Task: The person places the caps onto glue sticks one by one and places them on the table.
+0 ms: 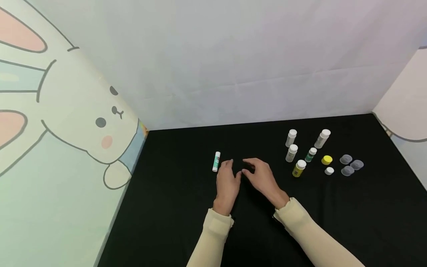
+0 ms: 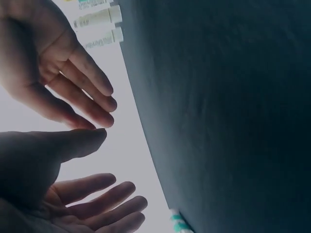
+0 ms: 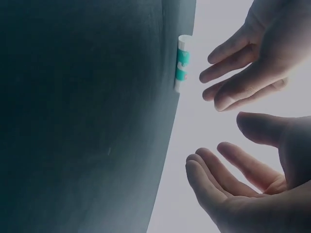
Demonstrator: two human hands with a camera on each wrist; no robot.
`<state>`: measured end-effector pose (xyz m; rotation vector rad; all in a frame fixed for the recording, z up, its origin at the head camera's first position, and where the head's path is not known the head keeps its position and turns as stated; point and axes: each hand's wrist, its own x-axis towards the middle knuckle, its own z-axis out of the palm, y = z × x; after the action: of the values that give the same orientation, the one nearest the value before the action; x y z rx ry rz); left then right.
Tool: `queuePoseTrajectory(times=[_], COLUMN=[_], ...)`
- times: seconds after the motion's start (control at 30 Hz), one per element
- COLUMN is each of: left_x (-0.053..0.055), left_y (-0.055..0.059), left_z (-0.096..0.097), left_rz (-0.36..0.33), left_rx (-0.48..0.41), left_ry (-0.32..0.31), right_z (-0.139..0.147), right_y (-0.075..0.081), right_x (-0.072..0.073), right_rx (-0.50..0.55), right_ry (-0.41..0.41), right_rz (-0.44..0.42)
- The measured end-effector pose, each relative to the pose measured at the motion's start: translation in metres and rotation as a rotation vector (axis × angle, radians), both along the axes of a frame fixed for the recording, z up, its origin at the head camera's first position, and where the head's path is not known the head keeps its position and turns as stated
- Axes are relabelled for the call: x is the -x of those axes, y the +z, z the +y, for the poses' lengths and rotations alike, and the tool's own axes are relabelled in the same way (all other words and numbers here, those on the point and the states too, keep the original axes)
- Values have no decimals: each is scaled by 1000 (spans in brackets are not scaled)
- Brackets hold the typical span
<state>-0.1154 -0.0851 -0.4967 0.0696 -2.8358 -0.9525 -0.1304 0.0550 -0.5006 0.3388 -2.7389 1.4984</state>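
My left hand [image 1: 227, 184] hovers over the black cloth with its fingers loosely extended and nothing in them. Just beyond its fingertips lies a white and green glue stick [image 1: 216, 161], apart from the hand; the right wrist view also shows this glue stick [image 3: 181, 64]. Facing it, my right hand [image 1: 264, 179] holds nothing, its thumb and fingers spread in a relaxed curve. The two thumbs come close together; whether they touch I cannot tell. In the left wrist view the right hand [image 2: 53, 63] appears above the left hand [image 2: 73, 194].
To the right stand several white-capped bottles [image 1: 291, 153], among them a yellow one [image 1: 299, 168] and a small green one [image 1: 311, 155]. A yellow cap [image 1: 327, 160], a white cap [image 1: 329, 171] and three clear cups [image 1: 347, 171] lie farther right. A pale wall [image 1: 253, 74] rises behind the black table [image 1: 173, 193].
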Motion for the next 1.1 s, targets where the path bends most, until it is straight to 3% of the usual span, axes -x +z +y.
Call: queuePoseTrajectory(times=[0.2, 0.57, 0.77, 1.1], left_x=[-3, -6, -7, -8], left_y=[-1, -6, -7, -7], left_z=[12, 33, 40, 51], left_rz=[20, -21, -60, -43], left_rx=[2, 16, 0, 10], left_ry=[-66, -157, -178, -207], right_z=[24, 59, 71, 88], right_y=[3, 5, 4, 6], right_x=[-11, -30, -38, -49], right_rx=[-21, -47, -39, -38], right_ry=[12, 10, -10, -42], right_rz=[-15, -43, -50, -48])
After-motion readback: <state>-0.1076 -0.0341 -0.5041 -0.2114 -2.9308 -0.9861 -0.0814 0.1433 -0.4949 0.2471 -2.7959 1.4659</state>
